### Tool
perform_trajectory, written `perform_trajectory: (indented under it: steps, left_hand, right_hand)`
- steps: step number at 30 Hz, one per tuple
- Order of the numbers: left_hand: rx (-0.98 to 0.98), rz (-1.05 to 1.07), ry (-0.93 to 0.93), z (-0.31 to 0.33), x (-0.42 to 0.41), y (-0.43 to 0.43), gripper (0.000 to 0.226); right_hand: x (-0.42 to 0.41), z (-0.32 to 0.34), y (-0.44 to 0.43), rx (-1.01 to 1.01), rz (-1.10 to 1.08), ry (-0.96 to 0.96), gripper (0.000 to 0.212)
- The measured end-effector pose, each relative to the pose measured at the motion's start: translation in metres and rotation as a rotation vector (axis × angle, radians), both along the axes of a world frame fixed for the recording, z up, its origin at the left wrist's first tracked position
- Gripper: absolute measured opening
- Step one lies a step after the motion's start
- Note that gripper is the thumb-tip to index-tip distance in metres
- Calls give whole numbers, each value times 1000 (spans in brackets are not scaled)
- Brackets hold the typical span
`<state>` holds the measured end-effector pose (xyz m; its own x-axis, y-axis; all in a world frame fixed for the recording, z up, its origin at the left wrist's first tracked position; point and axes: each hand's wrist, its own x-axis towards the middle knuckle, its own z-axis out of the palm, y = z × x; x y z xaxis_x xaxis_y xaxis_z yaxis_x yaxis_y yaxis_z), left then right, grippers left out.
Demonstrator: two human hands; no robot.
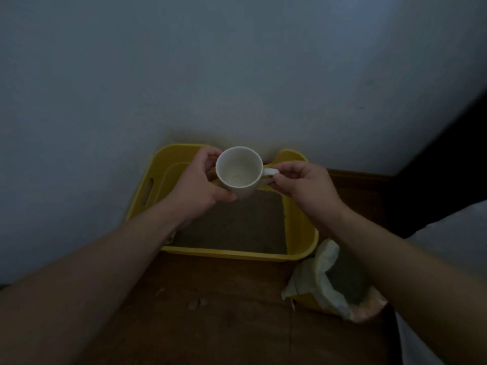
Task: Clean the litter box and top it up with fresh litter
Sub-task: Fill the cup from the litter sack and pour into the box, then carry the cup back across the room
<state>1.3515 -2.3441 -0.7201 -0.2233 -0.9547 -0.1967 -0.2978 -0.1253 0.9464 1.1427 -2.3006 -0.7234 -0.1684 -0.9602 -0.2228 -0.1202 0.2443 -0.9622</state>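
A white mug (238,169) is held at the centre of the frame, above the far end of the yellow litter box (147,185). Its body is cupped by the left grip (196,180), with the fingers curled round it, while its handle is pinched by the right grip (303,183). The mouth is tipped toward the camera and the inside is seen to be empty. The mug is therefore judged to serve as a scoop for fresh litter, steadied by both hands so that grains are not spilled. It is smooth, glazed and rounded.

The litter box, a rigid plastic tub with rounded corners and a slot handle in its left wall, is set against the pale wall (184,75) on a dark wooden floor (210,299). A flat bed of fine grey litter (237,222) is spread within it. At the lower right of the frame, just beside the box's near corner, a crumpled, soft-sided bag (324,275) is left open. Grey granules are shown inside it, presumably kept within reach for refilling.
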Motion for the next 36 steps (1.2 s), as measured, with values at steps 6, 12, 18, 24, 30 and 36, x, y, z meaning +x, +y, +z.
perform_trajectory:
  steps: [6, 12, 18, 24, 30, 36]
  left_hand:
    - [16, 17, -100, 76, -14, 32, 80]
    - [16, 1, -157, 169, -25, 64, 81]
    - [14, -11, -155, 284, -30, 99, 78]
    - [-9, -43, -175, 399, -38, 136, 78]
    - [-23, 2, -132, 511, -40, 174, 78]
    - [-39, 28, -157, 604, -26, 216, 75]
  right_hand:
    - [-6, 74, 23, 84, -75, -72, 20]
    - [-12, 161, 61, 175, -131, -151, 21]
    - [-20, 277, 99, 195, -131, -163, 22]
    - [-31, 392, 137, 176, -142, -189, 20]
    - [-36, 501, 166, 141, -88, -164, 25]
    - [-24, 587, 199, 87, -5, -100, 22]
